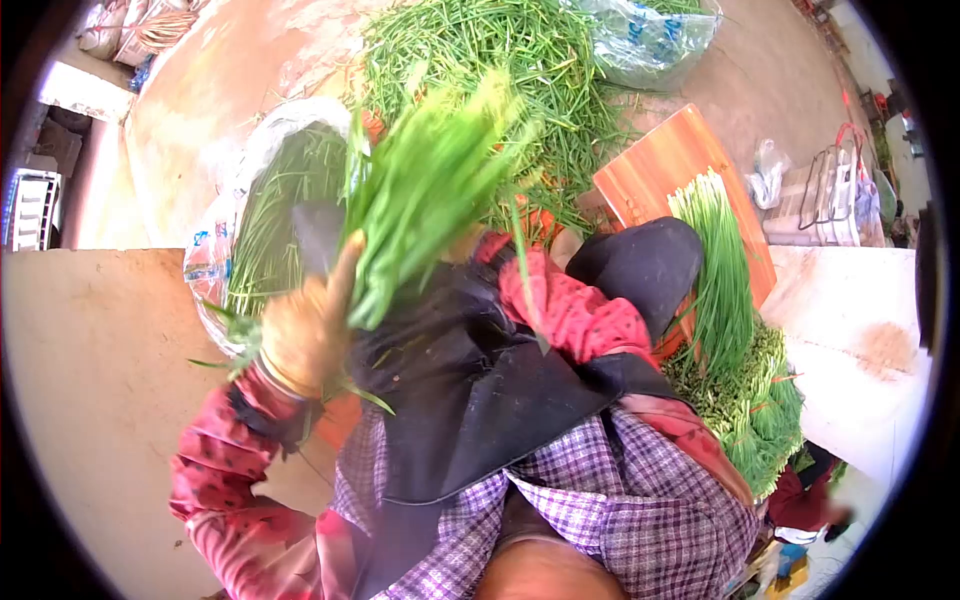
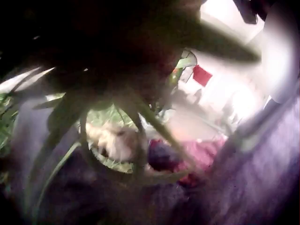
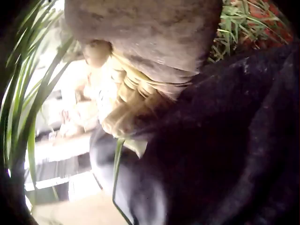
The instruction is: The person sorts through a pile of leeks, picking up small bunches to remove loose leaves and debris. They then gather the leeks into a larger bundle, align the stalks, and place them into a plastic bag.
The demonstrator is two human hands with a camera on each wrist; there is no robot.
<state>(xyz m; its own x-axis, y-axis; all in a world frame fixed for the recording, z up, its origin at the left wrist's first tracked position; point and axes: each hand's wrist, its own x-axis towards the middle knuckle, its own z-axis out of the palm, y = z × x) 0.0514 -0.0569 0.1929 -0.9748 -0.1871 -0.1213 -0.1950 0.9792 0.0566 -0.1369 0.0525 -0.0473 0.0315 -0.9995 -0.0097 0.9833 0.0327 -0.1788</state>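
My gloved left hand [image 1: 303, 328] grips the lower end of a bunch of long green chives [image 1: 425, 190] and holds it up over my lap, blurred. My right hand [image 3: 123, 108], in a yellowish glove, has its fingers curled and a chive blade [image 3: 116, 164] hangs from them. In the head view the bunch hides that hand; only its red sleeve [image 1: 565, 305] shows. The left wrist view is dark and blurred, with chive blades [image 2: 150, 122] close to the lens and a pale glove [image 2: 110, 140] behind them.
A dark apron [image 1: 470, 380] covers my lap. A loose chive heap [image 1: 540, 70] lies ahead, a plastic bag of chives [image 1: 265, 215] at left. A wooden board [image 1: 660, 165] carries laid-out chives [image 1: 720, 270]; more are piled at right [image 1: 760, 400]. Bare floor [image 1: 90, 350] lies left.
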